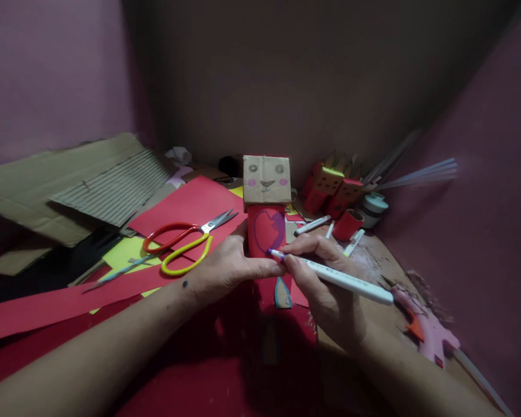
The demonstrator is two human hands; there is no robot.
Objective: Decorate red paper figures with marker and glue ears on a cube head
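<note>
A paper puppet (267, 180) stands upright in front of me, with a box-shaped cardboard head bearing a drawn animal face and a red tube body. On the body is a purple heart outline, filled in along its right side. My left hand (232, 260) is wrapped round the lower part of the tube, its thumb across the front. In my right hand (325, 278) is a white marker (347, 281), pinched near its purple tip, which touches the tube at the bottom of the heart. A small blue-edged cardboard piece (283, 293) lies just below.
Scissors (200, 231) with red and yellow handles lie on red paper (191, 200) at left, near stacked corrugated cardboard (108, 185). Several markers (311, 225), a red tube (348, 225), similar figures (330, 188) and a white jar (373, 205) are at right. A pink glue gun (425, 324) lies nearer.
</note>
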